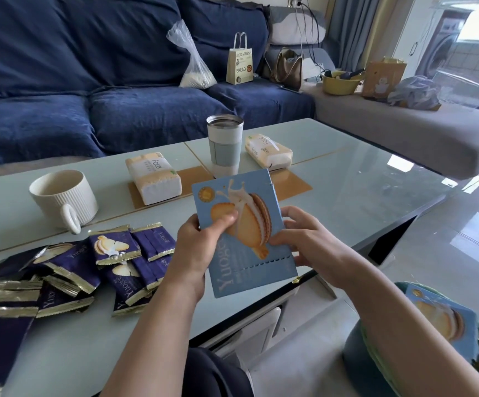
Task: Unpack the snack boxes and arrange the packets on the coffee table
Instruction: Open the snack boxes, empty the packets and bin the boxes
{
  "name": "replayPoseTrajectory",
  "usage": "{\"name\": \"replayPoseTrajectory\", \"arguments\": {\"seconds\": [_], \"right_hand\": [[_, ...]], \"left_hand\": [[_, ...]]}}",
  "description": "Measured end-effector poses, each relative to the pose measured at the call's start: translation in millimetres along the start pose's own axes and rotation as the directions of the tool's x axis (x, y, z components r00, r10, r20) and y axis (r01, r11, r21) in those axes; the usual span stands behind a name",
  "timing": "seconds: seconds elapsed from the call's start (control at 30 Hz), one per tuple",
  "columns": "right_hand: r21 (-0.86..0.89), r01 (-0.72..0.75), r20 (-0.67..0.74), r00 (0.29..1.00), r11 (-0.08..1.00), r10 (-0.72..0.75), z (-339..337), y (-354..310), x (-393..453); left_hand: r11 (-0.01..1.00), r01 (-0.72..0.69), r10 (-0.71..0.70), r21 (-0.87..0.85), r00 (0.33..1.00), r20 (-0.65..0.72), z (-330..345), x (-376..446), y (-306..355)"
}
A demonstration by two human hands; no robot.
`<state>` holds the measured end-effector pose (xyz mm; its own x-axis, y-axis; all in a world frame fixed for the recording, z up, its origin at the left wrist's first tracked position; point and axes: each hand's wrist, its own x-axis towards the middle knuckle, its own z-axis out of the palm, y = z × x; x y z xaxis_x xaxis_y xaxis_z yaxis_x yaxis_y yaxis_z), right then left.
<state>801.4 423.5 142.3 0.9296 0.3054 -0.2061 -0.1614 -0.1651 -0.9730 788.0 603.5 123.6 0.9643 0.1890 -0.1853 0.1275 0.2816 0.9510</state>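
Both hands' fingers (223,222) pinch the blue box (241,230) (held above table); mug (63,196), tumbler (224,144), packets (89,265) nearby.

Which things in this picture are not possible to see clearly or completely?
All in the head view:
- Light blue snack box: whether packets remain inside is hidden by its closed front; the left hand and right hand cover its sides.
- Second blue snack box: partly covered by the right forearm, blurred near the frame edge.
- Dark purple packets: the pile overlaps and is cut by the left edge, so no count.
- Tumbler: contents not visible.
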Motion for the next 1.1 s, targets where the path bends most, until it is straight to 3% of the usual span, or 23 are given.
{"name": "replayPoseTrajectory", "arguments": {"seconds": [0.17,0.4,1.1], "right_hand": [[-0.025,0.006,-0.172,0.985,1.0,-0.01,15.2,1.2,3.9],[0.02,0.119,-0.318,0.942,0.993,-0.106,15.2,1.6,7.7],[0.065,0.104,-0.329,0.941,0.992,-0.077,18.7,2.3,5.7]], "left_hand": [[1.0,-0.028,0.028,0.007,1.0,-0.01,7.2,-5.4,-1.0],[0.994,-0.018,0.009,0.109,0.996,0.086,15.9,-9.3,-6.6],[0.995,0.01,-0.018,0.095,0.997,0.081,15.6,-9.8,-6.8]]}}
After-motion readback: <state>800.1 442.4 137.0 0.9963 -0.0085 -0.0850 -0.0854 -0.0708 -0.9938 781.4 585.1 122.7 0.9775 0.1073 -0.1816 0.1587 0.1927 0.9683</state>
